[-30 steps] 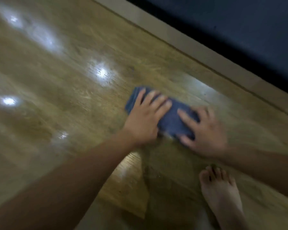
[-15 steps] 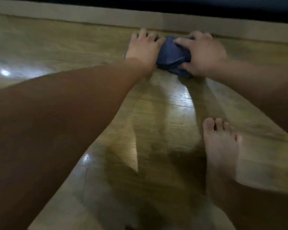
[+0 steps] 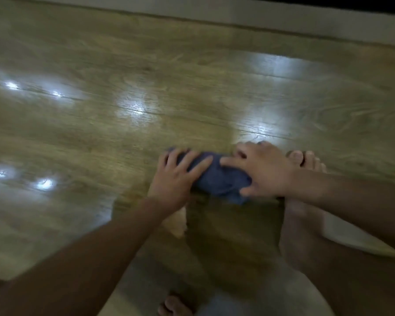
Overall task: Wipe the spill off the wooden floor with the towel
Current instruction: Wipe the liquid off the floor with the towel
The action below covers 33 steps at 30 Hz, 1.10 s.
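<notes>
A bunched blue towel [image 3: 219,179] lies on the glossy wooden floor [image 3: 100,124] just in front of my feet. My left hand [image 3: 176,179] presses on its left end with fingers spread over the cloth. My right hand [image 3: 262,172] presses and grips its right end, thumb curled under the lower edge. Both hands hold the towel flat against the boards. The picture is blurred, and I cannot make out any spill among the bright light reflections on the floor.
My bare right foot [image 3: 306,163] stands directly right of the towel, partly behind my right wrist. Toes of my left foot [image 3: 176,306] show at the bottom edge. A pale baseboard [image 3: 283,12] runs along the far side under a dark wall.
Both hands have dragged the towel back from the baseboard toward my feet. The view has swung, so more floor shows beyond the towel.
</notes>
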Tool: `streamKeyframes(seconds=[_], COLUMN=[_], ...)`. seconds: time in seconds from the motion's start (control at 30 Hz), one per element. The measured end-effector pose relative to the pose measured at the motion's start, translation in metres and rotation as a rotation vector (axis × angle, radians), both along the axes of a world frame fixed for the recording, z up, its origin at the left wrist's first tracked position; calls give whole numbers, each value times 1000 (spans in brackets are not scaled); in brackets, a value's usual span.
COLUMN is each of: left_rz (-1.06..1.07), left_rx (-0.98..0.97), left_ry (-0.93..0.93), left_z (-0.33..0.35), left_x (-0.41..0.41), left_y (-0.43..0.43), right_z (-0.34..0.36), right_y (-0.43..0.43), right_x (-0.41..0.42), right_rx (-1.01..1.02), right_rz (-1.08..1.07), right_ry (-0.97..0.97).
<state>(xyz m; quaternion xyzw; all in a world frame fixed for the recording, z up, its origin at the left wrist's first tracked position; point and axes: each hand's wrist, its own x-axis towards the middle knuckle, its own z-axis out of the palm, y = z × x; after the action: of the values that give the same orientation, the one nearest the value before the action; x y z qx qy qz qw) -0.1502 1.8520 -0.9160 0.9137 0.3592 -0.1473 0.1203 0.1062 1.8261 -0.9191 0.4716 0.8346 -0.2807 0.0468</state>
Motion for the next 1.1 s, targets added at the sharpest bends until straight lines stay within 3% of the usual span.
streamKeyframes(seconds=[0.1, 0.23, 0.37, 0.47, 0.53, 0.6, 0.7, 0.93, 1.1], left_rz=[76, 121, 64, 35, 100, 295, 564, 1058, 1353], left_rx=[147, 174, 151, 158, 160, 171, 175, 313, 436], left_ry=[40, 113, 33, -81, -211, -315, -197, -85, -44], left_z=[-7, -7, -7, -14, -22, -23, -15, -31, -44], left_x=[67, 148, 151, 116, 76, 36, -7, -35, -90], left_y=[95, 203, 214, 176, 120, 55, -12, -12, 8], right_z=[9, 16, 15, 13, 8, -1, -11, -24, -28], right_y=[69, 154, 154, 107, 56, 22, 42, 186, 248], right_x=[45, 88, 84, 55, 22, -10, -50, -115, -228], right_rx=[75, 161, 133, 136, 161, 219, 240, 331, 359], right_rz=[-299, -583, -580, -563, -481, -349, -137, 576, 845], right_ry=[-92, -243, -300, -262, -229, -221, -141, -27, -25])
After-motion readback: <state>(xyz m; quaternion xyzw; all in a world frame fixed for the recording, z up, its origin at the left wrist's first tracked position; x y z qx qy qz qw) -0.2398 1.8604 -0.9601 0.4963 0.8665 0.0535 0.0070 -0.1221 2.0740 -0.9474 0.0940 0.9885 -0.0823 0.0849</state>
